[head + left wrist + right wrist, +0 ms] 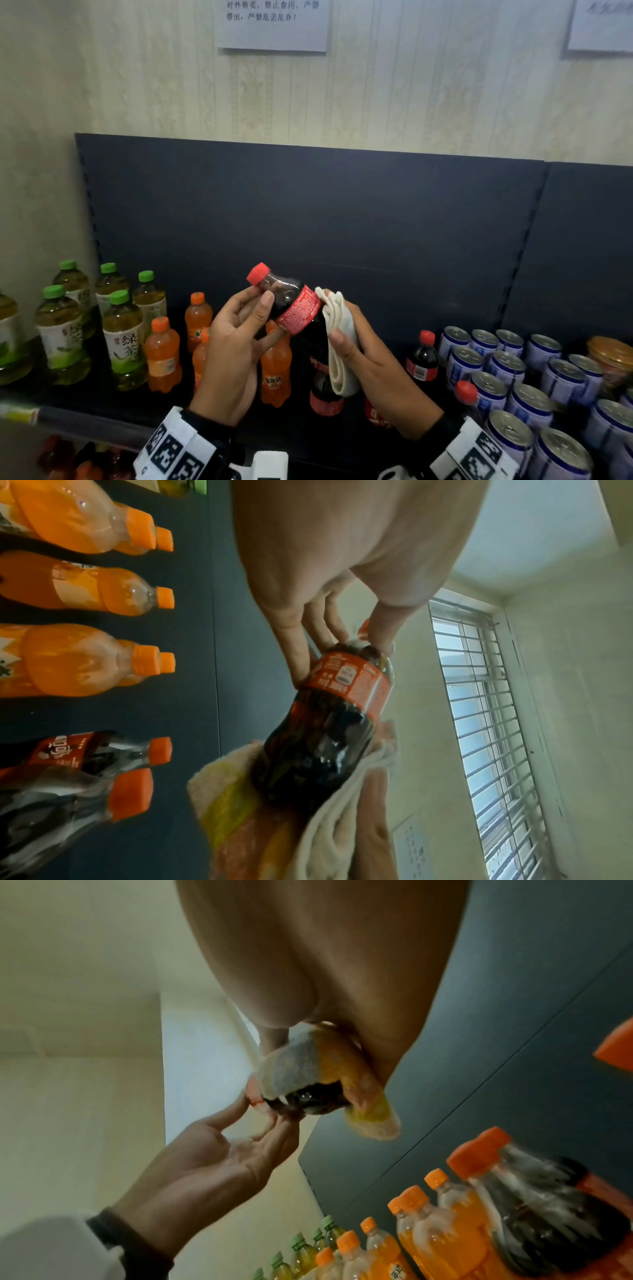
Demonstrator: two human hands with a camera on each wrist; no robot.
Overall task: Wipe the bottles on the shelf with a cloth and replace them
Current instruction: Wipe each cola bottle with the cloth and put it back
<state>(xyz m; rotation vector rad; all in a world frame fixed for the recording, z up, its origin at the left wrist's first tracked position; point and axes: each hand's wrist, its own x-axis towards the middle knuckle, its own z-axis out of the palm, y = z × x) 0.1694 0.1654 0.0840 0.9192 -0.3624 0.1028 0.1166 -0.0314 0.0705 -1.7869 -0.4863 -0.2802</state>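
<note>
A cola bottle [298, 308] with a red cap and red label hangs tilted above the shelf, cap up and to the left. My left hand [272, 315] pinches it at the neck and the top of the label. My right hand [342, 329] grips a folded whitish cloth [339, 353], which is wrapped round the bottle's lower body and hides it. In the left wrist view my fingers [318, 634] hold the bottle [329, 737] above the label, and the cloth [246, 804] cups its base. In the right wrist view the cloth [298, 1069] covers most of the bottle's base [308, 1099].
On the dark shelf [85, 421] stand green tea bottles [120, 339] at the left, orange soda bottles [162, 356] beside them and more cola bottles [423, 359] under my hands. Several cans [507, 366] fill the right side, next to a gold-lidded jar [613, 359]. A dark back panel [308, 212] rises behind.
</note>
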